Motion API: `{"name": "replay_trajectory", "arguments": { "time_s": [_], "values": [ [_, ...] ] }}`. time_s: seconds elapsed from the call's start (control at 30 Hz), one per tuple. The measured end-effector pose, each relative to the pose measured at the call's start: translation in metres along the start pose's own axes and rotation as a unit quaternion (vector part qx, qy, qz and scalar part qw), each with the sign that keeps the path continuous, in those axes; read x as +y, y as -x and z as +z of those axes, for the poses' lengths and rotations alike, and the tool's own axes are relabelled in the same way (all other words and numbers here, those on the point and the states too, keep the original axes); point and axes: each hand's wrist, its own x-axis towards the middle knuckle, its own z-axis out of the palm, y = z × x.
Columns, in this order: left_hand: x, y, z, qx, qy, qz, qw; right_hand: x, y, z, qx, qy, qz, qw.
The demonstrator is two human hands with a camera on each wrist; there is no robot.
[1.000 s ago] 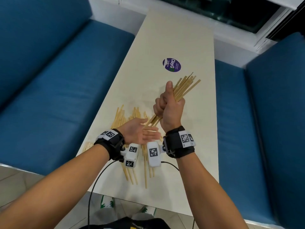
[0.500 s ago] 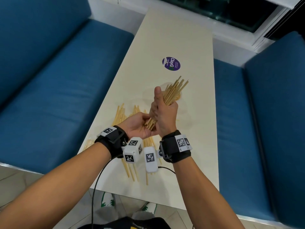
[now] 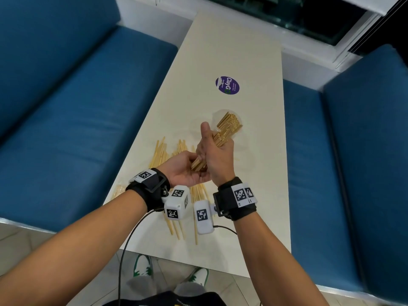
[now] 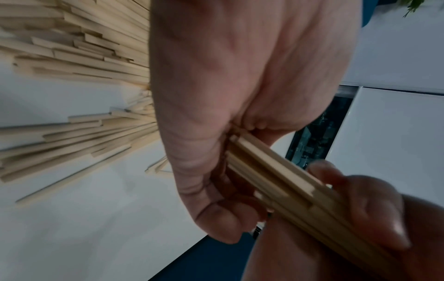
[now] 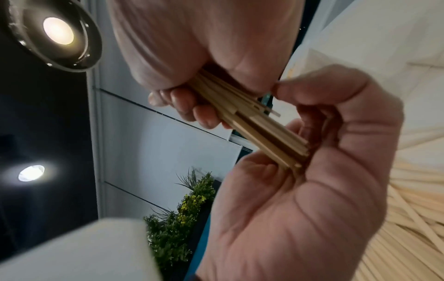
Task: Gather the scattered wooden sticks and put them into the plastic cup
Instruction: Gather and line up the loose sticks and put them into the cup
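My right hand (image 3: 217, 160) grips a thick bundle of wooden sticks (image 3: 227, 127) near its middle, thumb up, tilted up and to the right above the table. My left hand (image 3: 183, 168) cups the bundle's lower ends (image 3: 198, 165), thumb curled onto them. The bundle's top ends overlap the clear plastic cup (image 3: 215, 117) standing just behind. In the left wrist view the bundle (image 4: 276, 176) runs under my thumb (image 4: 360, 209). In the right wrist view its ends (image 5: 252, 123) butt against my left palm. Several loose sticks (image 3: 160, 151) lie on the table (image 3: 220, 51) under both wrists.
More sticks (image 3: 176, 228) reach toward the table's near edge, and a small heap (image 3: 118, 191) sits at its left edge. A purple round sticker (image 3: 227, 85) lies beyond the cup. Blue benches (image 3: 77, 129) flank the narrow table on both sides.
The right hand has drawn the bundle nearer and more upright. The left hand went from flat and open to cupping the lower ends, and the fanned stick tips are now even.
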Motion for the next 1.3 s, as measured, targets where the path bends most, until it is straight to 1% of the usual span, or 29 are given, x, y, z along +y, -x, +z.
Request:
{"name": "replay_trajectory", "arguments": {
  "time_s": [0.1, 0.17, 0.23, 0.33, 0.47, 0.57, 0.67, 0.73, 0.8, 0.87, 0.93, 0.97, 1.03, 1.1, 1.17, 1.23, 1.3],
  "values": [
    [0.002, 0.001, -0.002, -0.021, 0.007, -0.001, 1.000, -0.006, 0.000, -0.003, 0.006, 0.014, -0.009, 1.000],
    [0.003, 0.003, 0.000, -0.029, 0.010, 0.009, 0.999, -0.007, 0.001, -0.004, -0.002, 0.020, -0.018, 1.000],
    [0.004, 0.004, 0.003, -0.033, -0.004, 0.017, 0.999, -0.003, 0.001, -0.004, -0.016, 0.049, -0.015, 0.999],
    [0.004, 0.006, 0.004, -0.031, -0.036, 0.024, 0.999, 0.002, 0.004, -0.002, -0.018, 0.091, 0.003, 0.996],
    [0.003, 0.008, 0.005, -0.017, -0.043, 0.014, 0.999, 0.003, 0.007, -0.008, -0.010, 0.118, -0.010, 0.993],
    [0.002, 0.010, 0.006, -0.009, -0.101, 0.028, 0.994, 0.003, 0.009, -0.010, -0.002, 0.138, 0.002, 0.990],
    [-0.001, 0.008, 0.002, 0.020, -0.188, 0.045, 0.981, 0.004, 0.008, -0.010, 0.006, 0.135, 0.001, 0.991],
    [-0.004, 0.008, 0.002, 0.042, -0.217, 0.068, 0.973, 0.006, 0.008, -0.011, 0.011, 0.137, -0.001, 0.991],
    [-0.005, 0.009, 0.002, 0.059, -0.234, 0.093, 0.966, 0.004, 0.008, -0.013, 0.021, 0.146, -0.019, 0.989],
    [-0.004, 0.009, 0.002, 0.061, -0.251, 0.102, 0.961, -0.005, 0.010, -0.018, 0.049, 0.153, -0.082, 0.984],
    [-0.003, 0.007, -0.001, 0.072, -0.264, 0.102, 0.957, -0.015, 0.010, -0.025, 0.068, 0.195, -0.162, 0.965],
    [-0.002, 0.006, -0.003, 0.079, -0.268, 0.101, 0.955, -0.019, 0.009, -0.029, 0.051, 0.236, -0.198, 0.950],
    [-0.002, 0.004, -0.004, 0.087, -0.279, 0.101, 0.951, -0.022, 0.008, -0.035, -0.032, 0.345, -0.248, 0.905],
    [0.001, 0.002, -0.008, 0.098, -0.293, 0.102, 0.946, -0.019, 0.008, -0.044, -0.102, 0.422, -0.258, 0.863],
    [0.005, 0.001, -0.014, 0.108, -0.328, 0.113, 0.932, -0.021, 0.010, -0.054, -0.142, 0.462, -0.244, 0.841],
    [0.009, 0.002, -0.017, 0.101, -0.365, 0.122, 0.917, -0.021, 0.013, -0.063, -0.159, 0.487, -0.229, 0.828],
    [0.013, 0.000, -0.015, 0.099, -0.407, 0.125, 0.900, -0.021, 0.014, -0.067, -0.140, 0.500, -0.222, 0.825]
  ]
}}
